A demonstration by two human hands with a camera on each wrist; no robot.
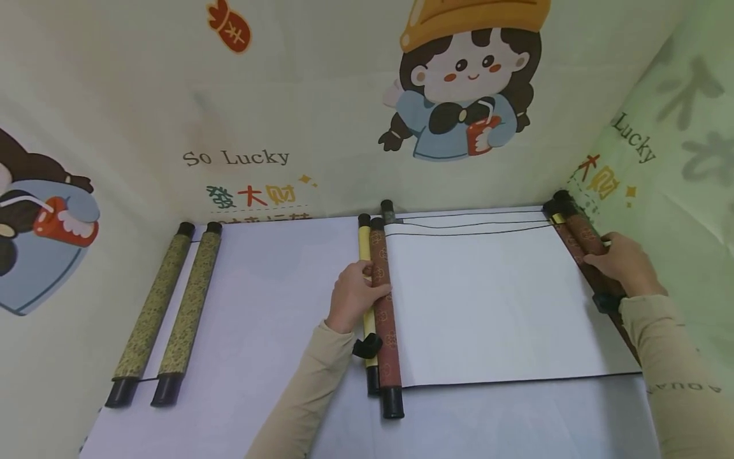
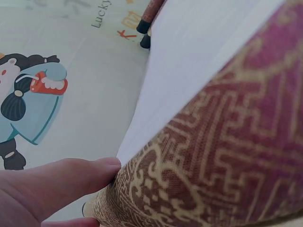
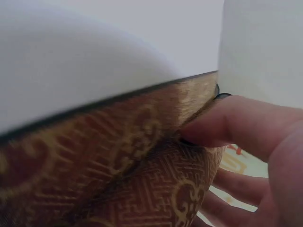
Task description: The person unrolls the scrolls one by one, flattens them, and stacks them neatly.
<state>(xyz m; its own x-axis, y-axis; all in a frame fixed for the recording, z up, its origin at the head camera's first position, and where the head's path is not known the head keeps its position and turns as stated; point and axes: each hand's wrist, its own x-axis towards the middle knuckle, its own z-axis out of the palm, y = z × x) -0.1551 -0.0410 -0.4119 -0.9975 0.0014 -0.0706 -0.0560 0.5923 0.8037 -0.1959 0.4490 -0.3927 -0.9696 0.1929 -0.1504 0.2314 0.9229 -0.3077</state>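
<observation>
A hanging scroll covered in brown patterned cloth lies partly unrolled, its white paper spread between two rolls. My left hand grips the left brown roll with the thumb across its top. In the left wrist view the thumb lies at the edge where paper meets patterned cloth. My right hand holds the right brown roll at the far right, fingers over its outer side. The right wrist view shows the thumb pressed at the seam between a flat brown strip and the rounded roll.
A yellow roll lies along the left brown roll, partly under my left hand. At the left rests a green patterned scroll with two rolls side by side. Another black-ended rod shows behind. Printed cloth walls stand at the back and sides.
</observation>
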